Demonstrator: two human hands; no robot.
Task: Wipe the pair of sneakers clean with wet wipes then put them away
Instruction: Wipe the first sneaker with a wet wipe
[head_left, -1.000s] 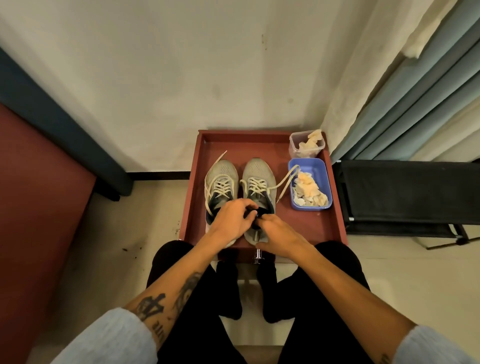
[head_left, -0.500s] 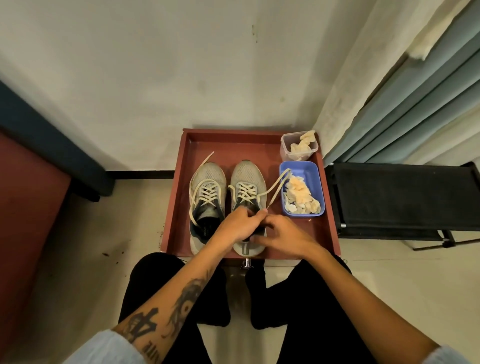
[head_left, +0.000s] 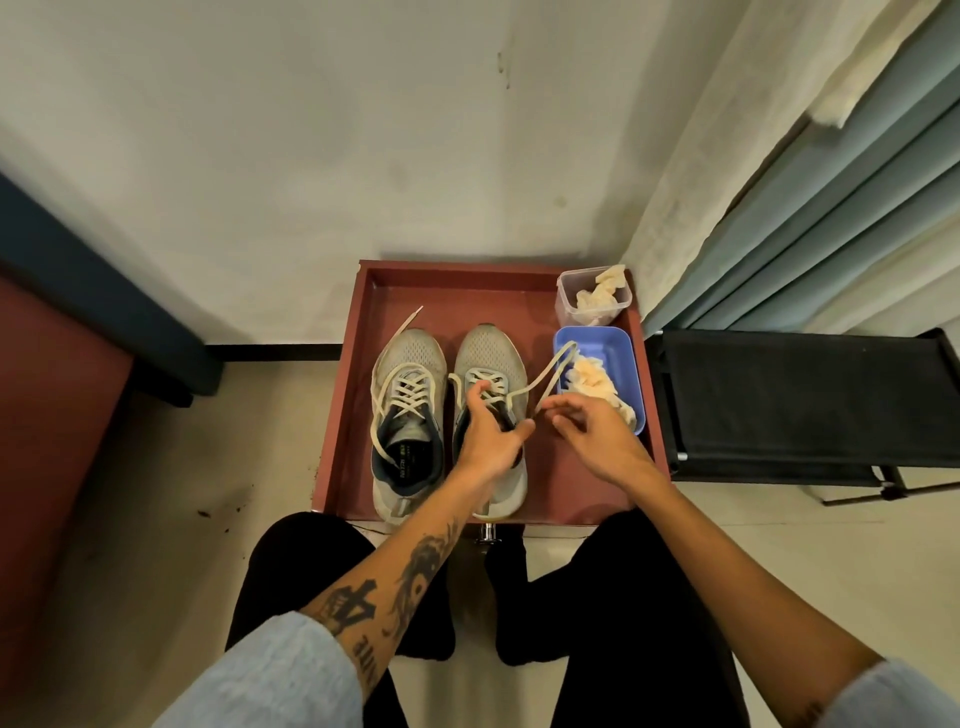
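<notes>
Two grey sneakers sit side by side, toes toward the wall, in a red tray (head_left: 592, 488) on the floor in front of the seated person. The left sneaker (head_left: 408, 421) lies untouched, its laces loose and one end trailing toward the far left. The left hand (head_left: 491, 434) rests over the tongue of the right sneaker (head_left: 491, 358), fingers loosely spread, one fingertip among the crossed laces and the thumb stretched out to the right. The right hand (head_left: 597, 431) is just to the right of that shoe, thumb and forefinger pinching a lace (head_left: 550, 371) that loops out over the edge of the blue tub (head_left: 621, 348).

Half a second ago both hands were bunched together near the shoe's heel opening; now they have parted, the left one moved farther up onto the laces and the right one drawn out to the right with the lace.

The blue tub holds crumpled wipes (head_left: 597, 384), and beyond it, in the tray's far right corner, a clear tub (head_left: 592, 301) holds more.
</notes>
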